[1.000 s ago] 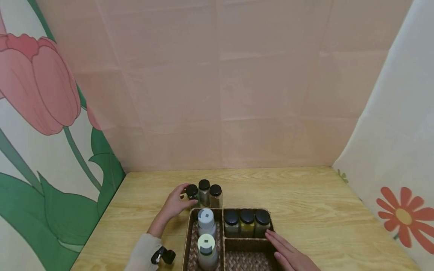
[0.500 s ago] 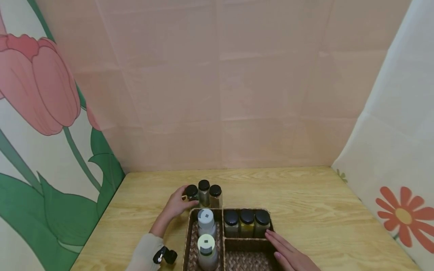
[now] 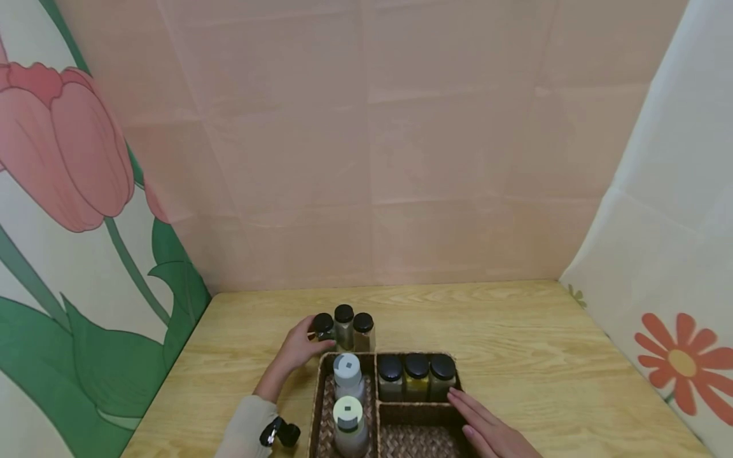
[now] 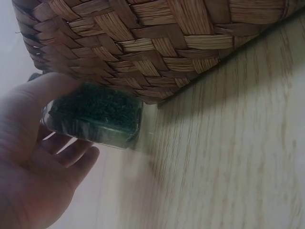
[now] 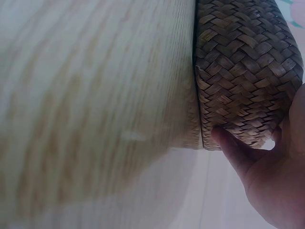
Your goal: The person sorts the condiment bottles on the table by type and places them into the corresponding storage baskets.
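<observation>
In the head view, my left hand (image 3: 294, 348) holds a small clear jar (image 3: 323, 323) with a black lid, just behind the woven basket (image 3: 315, 407). The left wrist view shows dark green flakes in that jar (image 4: 97, 112), thumb on one side and fingers on the other. Two more black-lidded jars, a taller one (image 3: 344, 324) and a brown-filled one (image 3: 363, 331), stand close beside it. My right hand (image 3: 492, 427) rests with fairly straight fingers against the basket's right side; the right wrist view shows a digit touching its woven wall (image 5: 248, 71).
Two white-capped bottles (image 3: 350, 436) stand in the basket's left compartment. Three black-lidded jars (image 3: 417, 375) line the back right one. The front right compartment (image 3: 420, 439) shows its woven floor. Wooden tabletop (image 3: 515, 343) surrounds the basket, with a pink cloth (image 3: 366, 191) behind.
My left hand has shifted slightly and settled further round the green-filled jar. The right hand, basket and other jars have stayed in place.
</observation>
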Available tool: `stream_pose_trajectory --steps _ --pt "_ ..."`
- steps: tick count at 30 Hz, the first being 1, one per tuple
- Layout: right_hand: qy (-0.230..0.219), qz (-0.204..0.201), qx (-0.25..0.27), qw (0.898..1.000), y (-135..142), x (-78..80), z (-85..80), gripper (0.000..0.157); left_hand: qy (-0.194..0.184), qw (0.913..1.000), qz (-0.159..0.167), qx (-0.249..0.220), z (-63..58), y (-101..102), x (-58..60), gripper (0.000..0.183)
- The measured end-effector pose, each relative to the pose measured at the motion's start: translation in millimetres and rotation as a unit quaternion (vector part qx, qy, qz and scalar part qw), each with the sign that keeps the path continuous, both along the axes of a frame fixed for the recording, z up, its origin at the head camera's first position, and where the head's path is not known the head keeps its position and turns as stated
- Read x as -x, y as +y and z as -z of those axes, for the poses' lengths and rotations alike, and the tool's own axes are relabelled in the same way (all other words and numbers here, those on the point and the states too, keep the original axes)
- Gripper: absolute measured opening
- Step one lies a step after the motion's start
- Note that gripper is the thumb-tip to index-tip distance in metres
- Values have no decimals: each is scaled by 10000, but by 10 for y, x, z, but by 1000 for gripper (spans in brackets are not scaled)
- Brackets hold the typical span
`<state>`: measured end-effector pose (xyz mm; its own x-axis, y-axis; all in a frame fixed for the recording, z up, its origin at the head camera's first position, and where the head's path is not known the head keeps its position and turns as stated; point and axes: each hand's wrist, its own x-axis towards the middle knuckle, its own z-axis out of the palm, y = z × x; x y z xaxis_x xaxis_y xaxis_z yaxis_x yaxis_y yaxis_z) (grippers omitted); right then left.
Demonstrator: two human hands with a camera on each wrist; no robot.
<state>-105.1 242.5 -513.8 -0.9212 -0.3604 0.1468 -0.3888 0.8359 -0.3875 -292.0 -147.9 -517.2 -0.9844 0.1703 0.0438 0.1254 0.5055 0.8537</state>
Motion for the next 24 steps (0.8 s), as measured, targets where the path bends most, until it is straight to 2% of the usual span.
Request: stream_pose_trajectory --steps 7,15,24 --pt "296 -3 -27 9996 7 -6 29 43 50 10000 74 -29 15 -15 9 79" --pt "165 -74 19 9998 15 -3 17 45 154 9997 138 -156 -10 -38 6 71" --pt "124 -66 -6 9999 13 -2 30 45 189 9998 -83 2 -59 -51 -34 73"
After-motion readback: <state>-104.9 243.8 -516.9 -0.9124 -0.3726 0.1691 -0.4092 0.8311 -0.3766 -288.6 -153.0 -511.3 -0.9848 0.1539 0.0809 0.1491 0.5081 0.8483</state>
